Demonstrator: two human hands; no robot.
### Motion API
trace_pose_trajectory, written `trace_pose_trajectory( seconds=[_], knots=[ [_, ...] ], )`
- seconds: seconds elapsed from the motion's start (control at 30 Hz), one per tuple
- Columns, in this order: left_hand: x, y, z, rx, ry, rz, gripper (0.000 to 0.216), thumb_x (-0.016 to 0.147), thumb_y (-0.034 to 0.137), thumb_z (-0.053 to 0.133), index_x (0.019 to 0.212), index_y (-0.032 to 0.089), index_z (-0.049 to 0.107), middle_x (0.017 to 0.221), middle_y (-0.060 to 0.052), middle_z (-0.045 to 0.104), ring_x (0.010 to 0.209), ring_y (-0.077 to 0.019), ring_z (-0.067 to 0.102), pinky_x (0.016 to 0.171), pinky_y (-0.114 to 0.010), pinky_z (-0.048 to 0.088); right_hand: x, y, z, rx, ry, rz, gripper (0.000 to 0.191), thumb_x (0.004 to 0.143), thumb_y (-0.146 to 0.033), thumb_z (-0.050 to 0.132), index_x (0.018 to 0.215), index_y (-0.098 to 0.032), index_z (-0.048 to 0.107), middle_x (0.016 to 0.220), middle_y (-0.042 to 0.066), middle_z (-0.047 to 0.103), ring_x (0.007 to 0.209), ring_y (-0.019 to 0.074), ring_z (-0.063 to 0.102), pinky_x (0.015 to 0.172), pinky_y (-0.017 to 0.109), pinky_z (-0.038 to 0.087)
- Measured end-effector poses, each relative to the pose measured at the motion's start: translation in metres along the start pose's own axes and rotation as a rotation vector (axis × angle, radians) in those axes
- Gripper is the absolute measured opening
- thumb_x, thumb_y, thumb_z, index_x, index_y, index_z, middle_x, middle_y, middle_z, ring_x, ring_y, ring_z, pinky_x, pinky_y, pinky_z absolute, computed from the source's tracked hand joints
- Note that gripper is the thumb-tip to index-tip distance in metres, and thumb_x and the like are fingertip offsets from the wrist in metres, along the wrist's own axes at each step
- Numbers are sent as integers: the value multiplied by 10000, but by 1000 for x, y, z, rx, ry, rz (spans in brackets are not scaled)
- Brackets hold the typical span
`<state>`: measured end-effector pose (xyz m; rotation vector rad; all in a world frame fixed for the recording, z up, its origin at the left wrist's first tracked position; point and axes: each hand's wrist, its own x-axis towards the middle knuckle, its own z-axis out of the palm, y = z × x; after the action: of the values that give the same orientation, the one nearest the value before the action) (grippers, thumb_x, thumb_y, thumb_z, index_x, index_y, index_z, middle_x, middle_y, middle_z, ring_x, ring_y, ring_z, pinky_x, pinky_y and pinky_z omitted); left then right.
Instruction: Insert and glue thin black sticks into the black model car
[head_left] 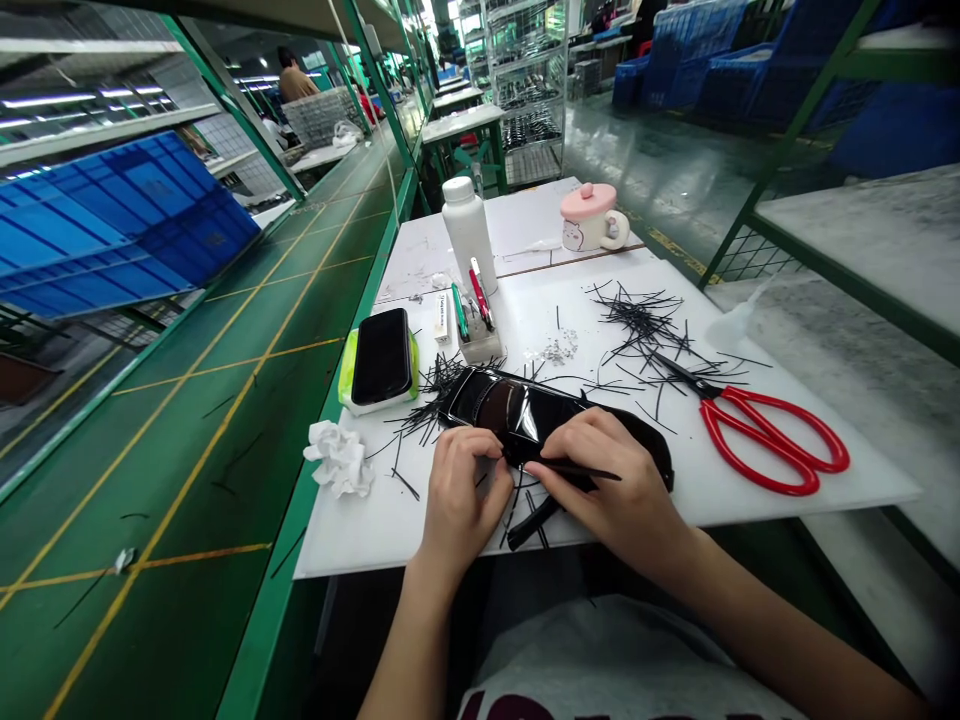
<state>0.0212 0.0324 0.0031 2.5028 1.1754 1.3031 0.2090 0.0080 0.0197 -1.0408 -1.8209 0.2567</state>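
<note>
Pale shirt (607, 650) cloth lies closest, at 6 o'clock. Beyond it, largest first: a green belt (202, 440) runs from 7 to 12 o'clock along the left side of the white tabletop (352, 540). At mid-tabletop, just before the person, lies a glossy black car (525, 410). From the car, red-handled scissors (772, 436) lie at 3 o'clock. The right hand (634, 490), at 4, pinches a thin dark stick between thumb and fingers. The left hand (465, 490), at 7, has its fingers curled, thumb and forefinger close together at the car's near edge; whether they grip anything I cannot tell. A white bottle (470, 235) stands at 11, a phone (381, 360) lies near 10, and a pink-lidded mug (585, 232) stands near 1. Crumpled tissue (339, 460) sits around 9. Smallest, black strips (637, 315) lie heaped at 2 and 10.
</note>
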Motion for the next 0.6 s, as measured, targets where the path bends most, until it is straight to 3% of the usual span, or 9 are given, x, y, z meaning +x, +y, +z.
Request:
trace_pose_trajectory(
  seconds=[0.37,0.6],
  knots=[
    [-1,4,0,-34,-38,21,192,890,53,608,962,220,547,960,-29,703,920,-192,581,827,-347,521,-1,-1,-6,198,57,158,125,894,-155,649,824,-234,582,738,14,632,735,182,574,666,333,491],
    [-1,4,-1,-85,-4,-26,158,900,60,616,872,213,586,897,-23,742,837,-180,636,757,-340,539,-2,-2,-14,399,157,414,112,856,-244,727,796,-240,632,766,13,644,738,179,619,654,317,508]
  ],
)
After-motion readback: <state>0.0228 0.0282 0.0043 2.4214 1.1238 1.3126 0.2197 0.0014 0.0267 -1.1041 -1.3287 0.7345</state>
